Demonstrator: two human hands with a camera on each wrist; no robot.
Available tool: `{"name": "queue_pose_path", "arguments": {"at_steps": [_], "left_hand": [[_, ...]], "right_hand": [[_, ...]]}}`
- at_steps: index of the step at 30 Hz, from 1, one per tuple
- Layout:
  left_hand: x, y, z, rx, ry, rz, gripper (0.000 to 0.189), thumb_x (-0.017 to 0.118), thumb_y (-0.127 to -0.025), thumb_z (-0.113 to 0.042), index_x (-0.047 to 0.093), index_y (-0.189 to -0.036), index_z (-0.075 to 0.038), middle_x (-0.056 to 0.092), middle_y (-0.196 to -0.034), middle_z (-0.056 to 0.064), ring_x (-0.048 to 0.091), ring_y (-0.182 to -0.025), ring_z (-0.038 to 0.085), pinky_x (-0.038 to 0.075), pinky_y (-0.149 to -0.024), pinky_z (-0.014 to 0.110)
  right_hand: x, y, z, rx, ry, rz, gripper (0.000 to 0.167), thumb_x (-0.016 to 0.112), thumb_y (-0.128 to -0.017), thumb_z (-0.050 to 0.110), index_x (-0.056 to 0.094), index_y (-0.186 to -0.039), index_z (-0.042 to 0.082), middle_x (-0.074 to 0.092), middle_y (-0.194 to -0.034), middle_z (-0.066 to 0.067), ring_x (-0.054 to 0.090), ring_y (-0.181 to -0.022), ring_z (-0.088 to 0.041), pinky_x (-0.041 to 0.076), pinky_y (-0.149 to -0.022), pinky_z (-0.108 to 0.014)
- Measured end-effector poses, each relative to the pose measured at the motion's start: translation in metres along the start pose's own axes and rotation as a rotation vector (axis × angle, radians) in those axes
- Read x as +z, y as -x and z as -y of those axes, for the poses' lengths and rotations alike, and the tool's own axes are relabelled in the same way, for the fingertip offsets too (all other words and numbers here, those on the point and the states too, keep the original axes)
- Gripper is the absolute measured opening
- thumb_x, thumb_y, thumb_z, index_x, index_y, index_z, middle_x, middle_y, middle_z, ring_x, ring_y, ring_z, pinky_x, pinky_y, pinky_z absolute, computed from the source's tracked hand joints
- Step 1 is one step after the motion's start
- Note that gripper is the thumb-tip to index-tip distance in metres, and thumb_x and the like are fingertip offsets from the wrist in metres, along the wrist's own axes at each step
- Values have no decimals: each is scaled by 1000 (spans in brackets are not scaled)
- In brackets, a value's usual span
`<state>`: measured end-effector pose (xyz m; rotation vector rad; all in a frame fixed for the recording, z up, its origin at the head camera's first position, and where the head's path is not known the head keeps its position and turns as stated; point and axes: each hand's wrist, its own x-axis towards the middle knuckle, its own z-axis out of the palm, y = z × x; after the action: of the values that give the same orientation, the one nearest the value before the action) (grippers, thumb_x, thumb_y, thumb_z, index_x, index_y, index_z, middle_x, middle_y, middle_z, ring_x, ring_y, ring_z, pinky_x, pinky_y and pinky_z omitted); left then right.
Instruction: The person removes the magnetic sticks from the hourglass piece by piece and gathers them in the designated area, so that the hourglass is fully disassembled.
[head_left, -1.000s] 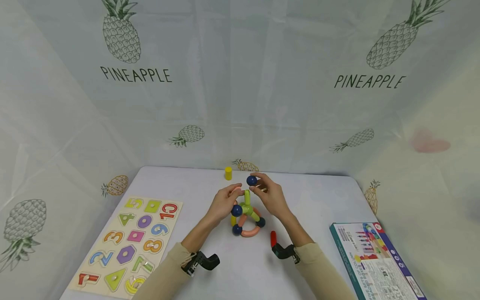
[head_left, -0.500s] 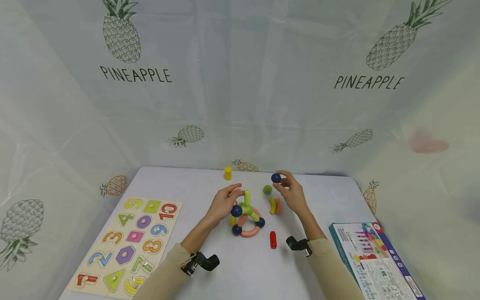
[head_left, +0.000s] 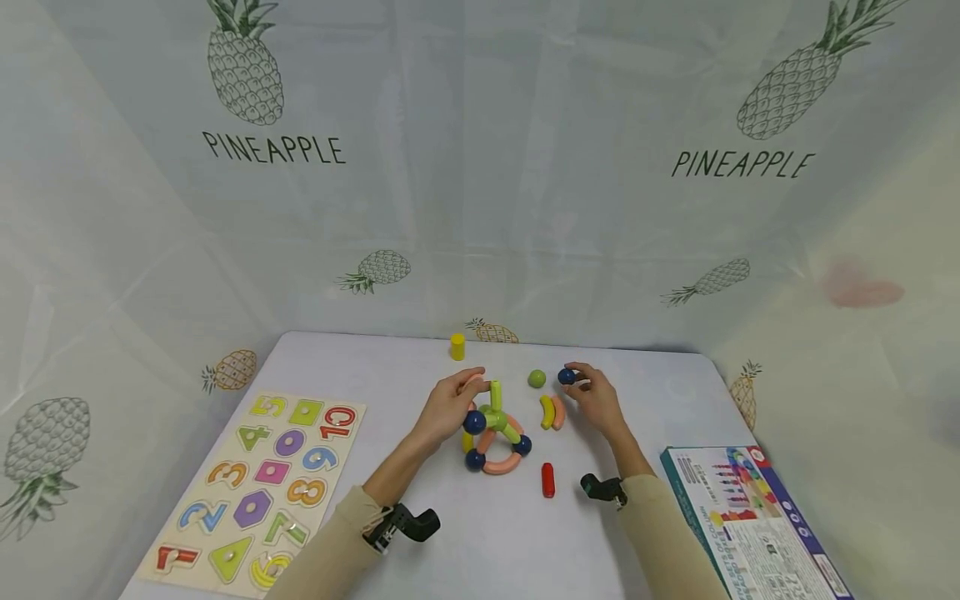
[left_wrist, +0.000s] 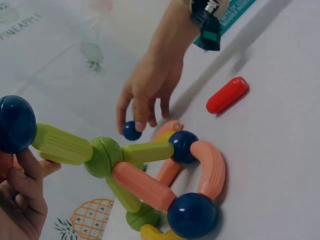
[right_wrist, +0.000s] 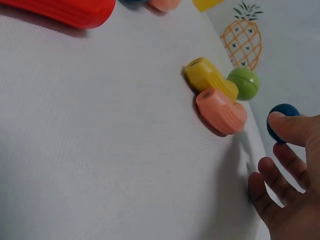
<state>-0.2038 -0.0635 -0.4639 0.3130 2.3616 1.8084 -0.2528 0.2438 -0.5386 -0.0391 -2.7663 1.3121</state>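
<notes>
In the head view my left hand [head_left: 447, 407] grips the upper left of a toy structure built of green and salmon rods [head_left: 499, 467] and blue and green balls. Its fingers lie by a salmon piece near a blue ball [left_wrist: 16, 123]; the exact grip is partly hidden. The structure stands on the table with one green rod [head_left: 496, 394] pointing up. To the right, my right hand [head_left: 597, 402] pinches a loose dark blue ball [head_left: 566, 377] between thumb and finger, close to the tabletop. Beside it lie a green ball [head_left: 537, 378], a curved yellow rod [head_left: 547, 412] and a curved salmon rod [head_left: 558, 412].
A red rod [head_left: 548, 480] lies in front of the right forearm. At the back edge stands a yellow cylinder [head_left: 457, 347]. A number-and-shape puzzle board [head_left: 247, 467] is on the left, and a flat printed box [head_left: 750, 517] on the right.
My right hand has carried the blue ball away from the structure to the right, then down toward the table, uncovering the green ball and curved rods. The left hand has stayed in place.
</notes>
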Motion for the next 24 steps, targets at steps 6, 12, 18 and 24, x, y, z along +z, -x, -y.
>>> {"name": "queue_pose_path", "arguments": {"at_steps": [6,12,18,24], "left_hand": [[1,0,-2,-4,-10,-2,45,52,-106,-32,53,-145,-10,71,-122,7,42,-55,11,28,-46,20],[1,0,-1,5,-10,0,44,51,-106,-32,54,-145,-11,71,-122,7,43,-54,10,29,-45,20],[1,0,1,8,-6,8,45,50,-107,-32,53,-146,-11,71,-123,7,43,-53,10,29,-46,20],[1,0,0,0,2,6,44,50,-107,-32,54,-145,-12,71,-123,7,43,-53,10,29,-45,20]], "right_hand": [[7,-1,-4,31,-3,14,45,66,-98,14,56,-142,17,59,-128,-18,58,-110,-33,54,-84,-42],[11,-5,-3,38,20,23,47,65,-97,15,56,-143,16,60,-129,-19,60,-110,-33,55,-80,-40],[13,-8,-3,54,41,39,48,67,-97,15,56,-144,18,61,-128,-18,60,-106,-31,54,-78,-37],[14,-9,-4,45,78,55,49,66,-96,15,56,-144,16,61,-125,-19,59,-103,-30,52,-79,-40]]}}
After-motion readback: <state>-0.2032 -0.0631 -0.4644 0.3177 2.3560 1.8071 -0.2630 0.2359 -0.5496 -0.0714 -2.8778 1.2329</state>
